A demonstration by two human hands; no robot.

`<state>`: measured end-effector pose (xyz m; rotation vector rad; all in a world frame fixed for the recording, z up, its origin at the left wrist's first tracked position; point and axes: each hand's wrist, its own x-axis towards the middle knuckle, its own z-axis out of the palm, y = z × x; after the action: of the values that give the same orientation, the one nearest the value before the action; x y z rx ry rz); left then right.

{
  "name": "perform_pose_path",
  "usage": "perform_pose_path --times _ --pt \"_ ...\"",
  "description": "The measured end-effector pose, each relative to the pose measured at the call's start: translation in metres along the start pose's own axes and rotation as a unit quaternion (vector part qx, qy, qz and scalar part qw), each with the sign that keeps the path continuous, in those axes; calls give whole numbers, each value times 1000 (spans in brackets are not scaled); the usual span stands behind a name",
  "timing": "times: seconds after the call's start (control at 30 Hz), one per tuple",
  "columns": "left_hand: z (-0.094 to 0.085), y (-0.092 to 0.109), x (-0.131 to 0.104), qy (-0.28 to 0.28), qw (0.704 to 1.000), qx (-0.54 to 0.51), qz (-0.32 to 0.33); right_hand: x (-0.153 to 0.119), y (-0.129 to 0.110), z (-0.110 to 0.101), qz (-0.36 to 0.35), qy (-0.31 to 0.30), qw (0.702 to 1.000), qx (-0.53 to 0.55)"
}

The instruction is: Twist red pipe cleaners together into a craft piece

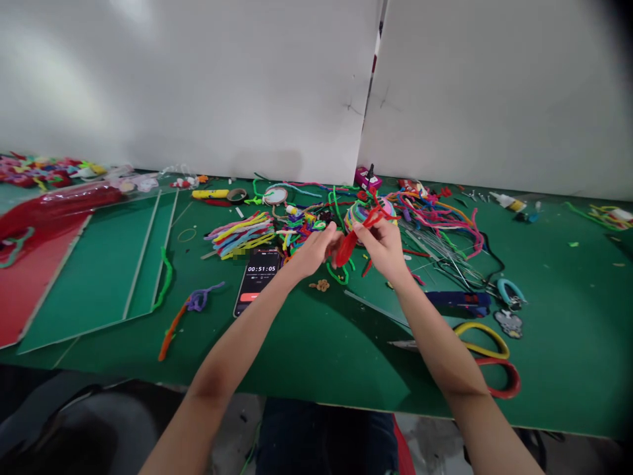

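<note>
A bent red pipe cleaner shape (349, 248) is up over the middle of the bench, between my two hands. My right hand (383, 245) pinches it from the right, and thin red strands stick up above the fingers. My left hand (324, 251) has its fingers curled at the left edge of the red piece, their tips partly hidden. Behind them lie a tangle of coloured pipe cleaners (301, 232) and a multicoloured coil (361, 212). A small brown flower-like twist (322, 285) rests on the green bench just below my left hand.
A phone (252, 280) showing a timer lies left of my left forearm, near a pipe cleaner bundle (242, 234). Large scissors (482, 340) lie partly under my right forearm. A blue tool (459, 302) sits beyond them. Clear sheets (109, 277) cover the left side.
</note>
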<state>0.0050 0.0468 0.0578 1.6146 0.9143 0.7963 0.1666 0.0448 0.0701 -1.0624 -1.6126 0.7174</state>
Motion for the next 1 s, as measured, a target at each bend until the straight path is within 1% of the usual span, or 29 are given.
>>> perform_pose_path --times 0.07,0.2,0.27,0.4,0.53,0.7,0.8,0.9,1.0 --pt "-2 1 0 12 1000 -3 16 0 0 0 9 -2 1000 5" --pt "-2 9 -2 -20 999 10 22 0 -3 -2 -5 0 1000 -30" --pt "-1 12 -3 -16 998 59 34 0 -4 -3 -17 -2 998 -60" --pt "2 15 -4 20 986 157 60 0 -3 -4 -30 -13 992 -122" --pt "3 16 -5 36 977 207 42 1 1 -4 -53 -25 981 -187" --pt "4 19 -7 47 965 259 17 1 0 -5 -87 -13 959 -271" --pt "8 21 -7 53 957 286 7 -1 -3 -3 -89 -17 954 -285" --pt "10 21 -7 71 952 298 0 -2 -6 -2 -88 -16 954 -284" --pt "10 19 -6 78 959 272 15 -1 -4 -3 -84 -2 959 -269"
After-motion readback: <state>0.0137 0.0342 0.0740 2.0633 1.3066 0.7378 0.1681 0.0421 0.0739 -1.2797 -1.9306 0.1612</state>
